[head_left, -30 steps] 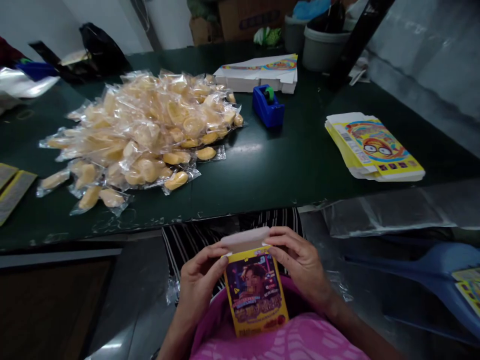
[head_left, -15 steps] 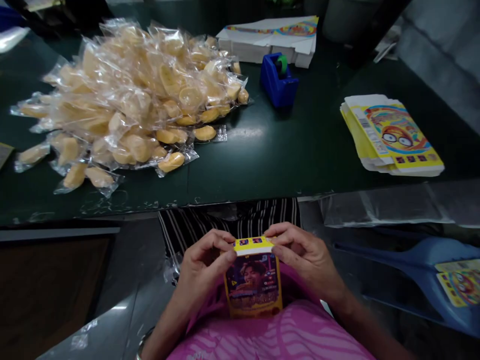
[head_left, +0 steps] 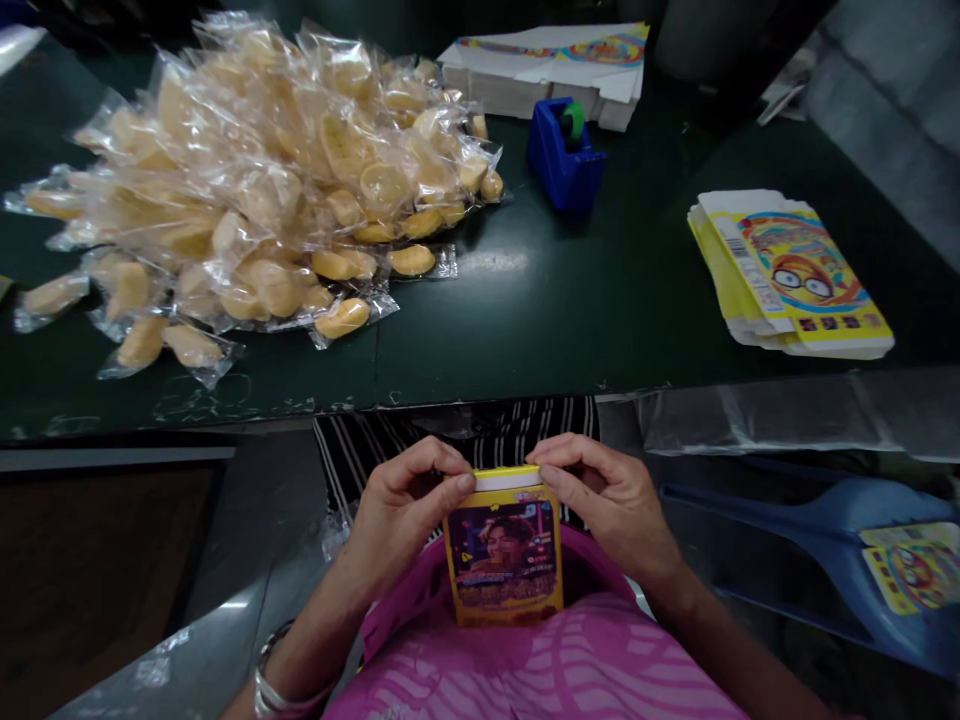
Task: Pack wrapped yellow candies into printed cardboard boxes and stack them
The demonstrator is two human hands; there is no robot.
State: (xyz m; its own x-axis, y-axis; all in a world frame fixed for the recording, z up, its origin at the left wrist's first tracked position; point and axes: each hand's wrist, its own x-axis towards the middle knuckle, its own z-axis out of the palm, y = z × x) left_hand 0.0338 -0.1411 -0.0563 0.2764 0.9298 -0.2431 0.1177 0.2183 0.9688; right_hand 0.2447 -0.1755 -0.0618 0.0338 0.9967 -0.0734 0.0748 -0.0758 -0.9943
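A small yellow cardboard box [head_left: 504, 555] with a dark printed picture stands upright over my lap, just below the table edge. My left hand [head_left: 412, 505] pinches the left end of its top flap between thumb and fingers. At the right end of the same flap, my right hand [head_left: 600, 495] grips with thumb and fingers. The flap's white edge lies between the two thumbs. The box's lower end meets the pink clothing, and its back side is hidden.
Wrapped yellowish pieces [head_left: 277, 200] are heaped on the dark green table [head_left: 480, 345]. Behind stand a blue tape dispenser [head_left: 566, 160] and a white stack of flat boxes [head_left: 544, 75]. Flattened yellow boxes [head_left: 795, 275] lie right. A blue chair [head_left: 847, 530] holds another printed card [head_left: 911, 565].
The box's top flap has tipped, so its printed yellow face has narrowed to a thin strip and more of the front shows. Both hands keep their hold.
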